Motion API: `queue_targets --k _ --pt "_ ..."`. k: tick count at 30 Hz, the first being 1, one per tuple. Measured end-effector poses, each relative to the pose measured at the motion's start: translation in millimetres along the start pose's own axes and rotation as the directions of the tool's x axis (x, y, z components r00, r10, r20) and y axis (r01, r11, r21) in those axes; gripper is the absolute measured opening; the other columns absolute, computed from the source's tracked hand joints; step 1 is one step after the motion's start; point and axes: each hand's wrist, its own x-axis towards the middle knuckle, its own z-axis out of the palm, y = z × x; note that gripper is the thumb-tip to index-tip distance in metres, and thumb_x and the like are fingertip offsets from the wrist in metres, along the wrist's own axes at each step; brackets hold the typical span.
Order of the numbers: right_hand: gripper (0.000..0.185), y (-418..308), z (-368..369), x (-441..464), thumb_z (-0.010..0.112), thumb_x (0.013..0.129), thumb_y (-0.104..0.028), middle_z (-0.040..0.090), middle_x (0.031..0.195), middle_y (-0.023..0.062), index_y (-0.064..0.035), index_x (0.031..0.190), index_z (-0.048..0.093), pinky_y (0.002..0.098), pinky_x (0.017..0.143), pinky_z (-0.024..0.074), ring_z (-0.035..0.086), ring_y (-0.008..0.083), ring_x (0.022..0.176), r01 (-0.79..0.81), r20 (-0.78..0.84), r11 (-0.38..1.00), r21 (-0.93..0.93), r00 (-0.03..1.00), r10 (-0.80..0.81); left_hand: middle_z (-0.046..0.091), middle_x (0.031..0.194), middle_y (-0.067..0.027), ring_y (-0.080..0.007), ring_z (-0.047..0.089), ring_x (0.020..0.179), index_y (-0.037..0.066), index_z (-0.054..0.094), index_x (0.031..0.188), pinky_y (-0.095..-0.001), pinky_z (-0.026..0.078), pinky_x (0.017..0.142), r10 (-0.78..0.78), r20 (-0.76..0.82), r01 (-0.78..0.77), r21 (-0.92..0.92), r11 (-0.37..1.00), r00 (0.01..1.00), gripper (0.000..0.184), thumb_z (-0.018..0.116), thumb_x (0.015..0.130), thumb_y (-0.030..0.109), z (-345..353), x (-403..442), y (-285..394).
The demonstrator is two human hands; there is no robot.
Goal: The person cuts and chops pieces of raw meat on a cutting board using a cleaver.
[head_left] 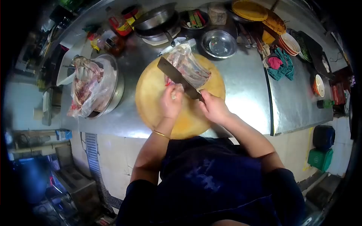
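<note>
Gripping cleaver (179, 78), right hand (214, 107) over board (149, 87)

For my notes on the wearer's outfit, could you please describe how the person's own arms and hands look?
Both the left hand and the right hand are ungloved. Dark sleeves end near the elbows, leaving the forearms bare. A thin gold-coloured bangle circles the left forearm near the wrist; the right forearm shows none.
</note>
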Motion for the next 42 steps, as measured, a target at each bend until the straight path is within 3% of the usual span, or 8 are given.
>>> queue_targets --k 5,11,18,24,27,30,35,42 --pt "0.029 -8 -31 -55 0.055 0.092 -0.019 0.065 0.090 0.0226 -0.0033 0.115 0.045 0.0499 0.071 0.0526 0.064 0.0438 0.081 -0.145 0.177 0.989 0.013 0.974 0.141 0.068 0.085 -0.0065 -0.0157 0.062 0.067 0.001 0.062 0.098 -0.0287 0.050 0.063 -0.353 0.053 0.296 -0.668 0.682 0.934 0.018 0.064 0.087 0.016 -3 14 -5" --pt "0.025 -21 12 -1 0.056 0.092 -0.020 0.064 0.084 0.0242 -0.0033 0.106 0.046 0.0511 0.067 0.0525 0.064 0.0449 0.074 -0.002 -0.015 1.000 0.020 1.000 0.002 0.062 0.075 -0.0045 -0.0108 0.056 0.059 0.001 0.059 0.096 -0.0251 0.044 0.049 -0.309 0.045 0.275 -0.589 0.760 0.950 0.008 0.055 0.090 0.005 -19 9 36" --pt "0.021 -27 5 -11 0.053 0.091 -0.021 0.066 0.084 0.0214 -0.0054 0.105 0.049 0.0494 0.066 0.0544 0.066 0.0396 0.072 0.007 0.161 0.953 -0.302 0.986 0.044 0.064 0.068 -0.0102 -0.0181 0.063 0.057 0.001 0.059 0.093 -0.0284 0.051 0.050 -0.418 0.072 0.266 -0.864 0.428 0.906 0.009 0.053 0.088 0.005 -50 23 -16" --pt "0.023 -39 40 29 0.057 0.086 -0.018 0.065 0.083 0.0209 -0.0064 0.105 0.052 0.0501 0.062 0.0526 0.066 0.0398 0.070 -0.016 0.091 0.973 -0.230 0.995 0.037 0.065 0.071 -0.0135 -0.0209 0.062 0.053 0.000 0.058 0.085 -0.0292 0.051 0.050 -0.344 -0.126 0.217 -0.567 0.795 0.930 0.017 0.046 0.094 0.008 -20 -12 -7" --pt "0.026 -45 42 51 0.057 0.087 -0.018 0.065 0.085 0.0227 -0.0045 0.108 0.051 0.0507 0.065 0.0524 0.066 0.0404 0.072 -0.020 0.158 0.973 -0.229 0.986 0.057 0.067 0.087 -0.0079 -0.0178 0.065 0.070 0.003 0.059 0.108 -0.0288 0.054 0.060 -0.283 0.198 0.331 -0.750 0.573 0.939 0.015 0.055 0.094 0.007 -53 -1 -17" --pt "0.031 -34 23 36 0.057 0.089 -0.020 0.065 0.087 0.0238 -0.0031 0.113 0.048 0.0508 0.068 0.0523 0.066 0.0415 0.077 -0.047 0.231 0.977 -0.206 0.968 0.096 0.066 0.097 -0.0081 -0.0194 0.066 0.080 0.002 0.057 0.111 -0.0311 0.056 0.068 -0.635 0.064 0.347 -0.877 0.333 0.770 0.018 0.056 0.094 0.007 -43 -13 -91" --pt "0.035 -22 -12 0 0.057 0.093 -0.025 0.068 0.091 0.0219 -0.0033 0.119 0.048 0.0505 0.077 0.0520 0.066 0.0426 0.086 -0.180 0.348 0.973 -0.144 0.911 0.220 0.065 0.101 -0.0094 -0.0215 0.067 0.086 0.005 0.055 0.113 -0.0356 0.059 0.073 -0.653 0.098 0.364 -0.887 0.285 0.751 0.019 0.057 0.094 0.007 -61 -41 -59" --pt "0.039 -133 -50 51 0.060 0.092 -0.018 0.066 0.088 0.0228 -0.0022 0.123 0.043 0.0496 0.067 0.0508 0.064 0.0446 0.078 0.165 -0.260 0.972 0.166 0.958 -0.118 0.067 0.099 -0.0096 -0.0192 0.068 0.083 0.003 0.057 0.109 -0.0338 0.058 0.070 -0.598 0.119 0.369 -0.874 0.316 0.793 0.015 0.056 0.094 0.007 -67 -44 -35"
